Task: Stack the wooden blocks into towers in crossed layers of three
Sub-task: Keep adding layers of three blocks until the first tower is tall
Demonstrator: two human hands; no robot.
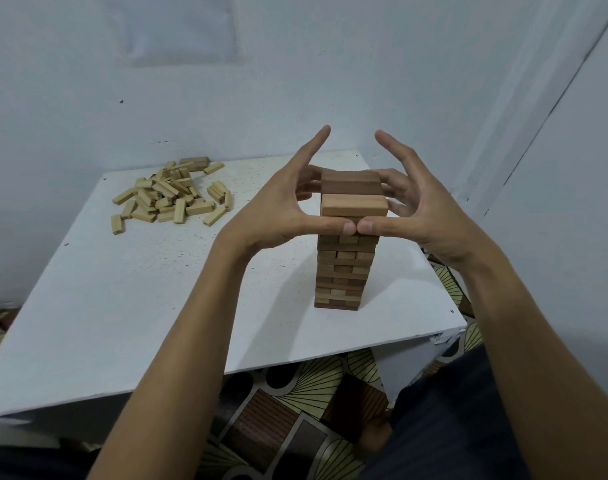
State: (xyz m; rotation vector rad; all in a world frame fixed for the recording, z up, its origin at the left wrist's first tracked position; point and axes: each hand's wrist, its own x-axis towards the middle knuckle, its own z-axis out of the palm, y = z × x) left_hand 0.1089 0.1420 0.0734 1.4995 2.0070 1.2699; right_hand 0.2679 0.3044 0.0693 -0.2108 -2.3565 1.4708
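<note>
Wooden tower (344, 268) stands upright on the white table (157, 289), toward its near right part. It is built in crossed layers of three, in brown tones mixed from pale to dark. On top, a pale block (354, 206) lies nearest me with a darker block (350, 181) behind it. My left hand (282, 202) and right hand (420, 209) clasp the upper layers from either side: thumbs pressed on the front face with tips touching, index fingers straight and raised clear, remaining fingers curled against the top blocks' ends. Pale loose blocks (171, 195) lie heaped at the table's far left, well apart.
</note>
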